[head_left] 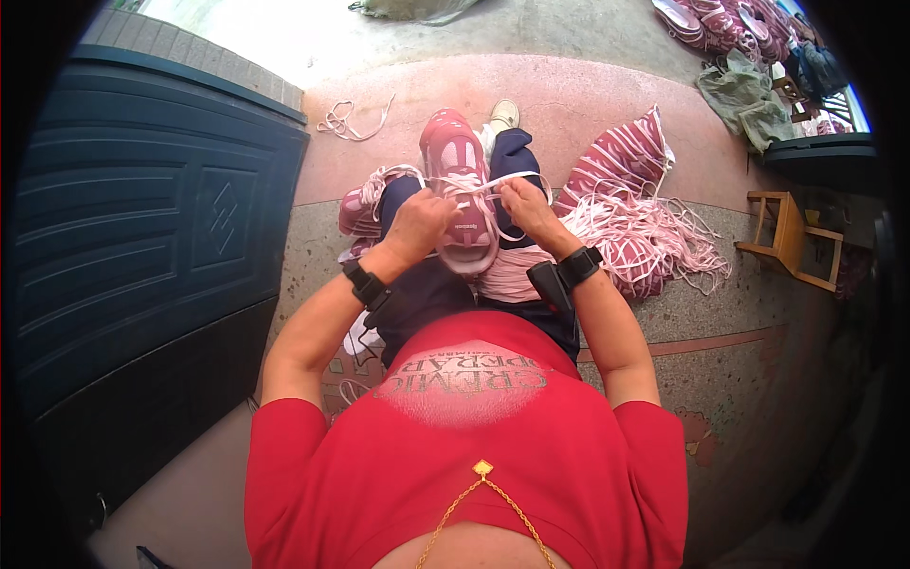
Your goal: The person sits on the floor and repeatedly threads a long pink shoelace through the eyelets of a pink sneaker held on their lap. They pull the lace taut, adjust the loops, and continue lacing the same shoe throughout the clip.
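Pinching thin white laces (517, 174) in the left hand (420, 225) and in the right hand (533, 212), close to a round-toed pink sneaker (472, 218) placed between both, in the upper centre of the frame.

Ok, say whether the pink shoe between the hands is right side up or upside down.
Right side up: the pink shoe shows its laces and opening.

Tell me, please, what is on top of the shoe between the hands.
White laces cross the pink shoe; the left hand and right hand grip them. Lace parts inside their grip are covered.
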A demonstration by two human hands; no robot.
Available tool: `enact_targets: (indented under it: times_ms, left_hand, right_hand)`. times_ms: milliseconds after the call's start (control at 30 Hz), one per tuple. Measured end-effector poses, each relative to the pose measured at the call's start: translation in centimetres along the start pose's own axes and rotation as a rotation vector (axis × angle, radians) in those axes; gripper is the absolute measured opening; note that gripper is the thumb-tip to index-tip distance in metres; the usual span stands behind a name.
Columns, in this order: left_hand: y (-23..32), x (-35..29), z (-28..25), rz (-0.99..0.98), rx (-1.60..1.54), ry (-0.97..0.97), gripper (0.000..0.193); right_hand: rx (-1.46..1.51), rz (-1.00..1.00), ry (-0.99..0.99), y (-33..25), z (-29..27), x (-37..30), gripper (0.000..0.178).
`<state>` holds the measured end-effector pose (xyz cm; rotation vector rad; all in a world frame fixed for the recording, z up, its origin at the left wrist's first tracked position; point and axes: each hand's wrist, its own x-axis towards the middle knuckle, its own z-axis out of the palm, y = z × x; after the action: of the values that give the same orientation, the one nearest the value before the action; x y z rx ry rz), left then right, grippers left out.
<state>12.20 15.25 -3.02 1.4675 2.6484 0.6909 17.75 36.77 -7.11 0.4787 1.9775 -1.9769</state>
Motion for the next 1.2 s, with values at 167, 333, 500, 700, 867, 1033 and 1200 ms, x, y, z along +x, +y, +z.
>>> enact_targets:
  times_ms: [167, 333, 500, 700, 867, 1033, 1200]
  left_hand:
    - [2.1, -1.7, 0.1, 0.055, 0.064, 0.106, 0.011]
    - [2.7, -1.8, 0.2, 0.04, 0.042, 0.102, 0.01]
    - [2.6, -1.8, 0.3, 0.039, 0.016, 0.133, 0.009]
    - [2.9, -1.6, 0.6, 0.046, 0.013, 0.15, 0.009]
    - [2.7, -1.8, 0.1, 0.054, -0.059, 0.063, 0.01]
    - [-0.2, -0.3, -1.1, -0.168, -0.153, 0.346, 0.022]
    - [-1.7, 1.7, -0.1, -0.213, -0.303, 0.014, 0.032]
  right_hand:
    - [-0.408, -0.341, 0.008, 0.5, 2.6, -0.3, 0.023]
    - [-0.524, -0.365, 0.112, 0.0, 3.2, -0.4, 0.02]
    - [-0.584, -0.359, 0.12, -0.2, 3.4, -0.3, 0.016]
    - [-0.573, -0.433, 0.146, -0.3, 4.6, 0.3, 0.013]
    - [-0.652, -0.545, 0.089, -0.9, 4.6, 0.7, 0.012]
    - [-0.724, -0.703, 0.045, -1.0, 4.3, 0.6, 0.016]
    - [-0.665, -0.672, 0.104, -0.9, 4.5, 0.3, 0.014]
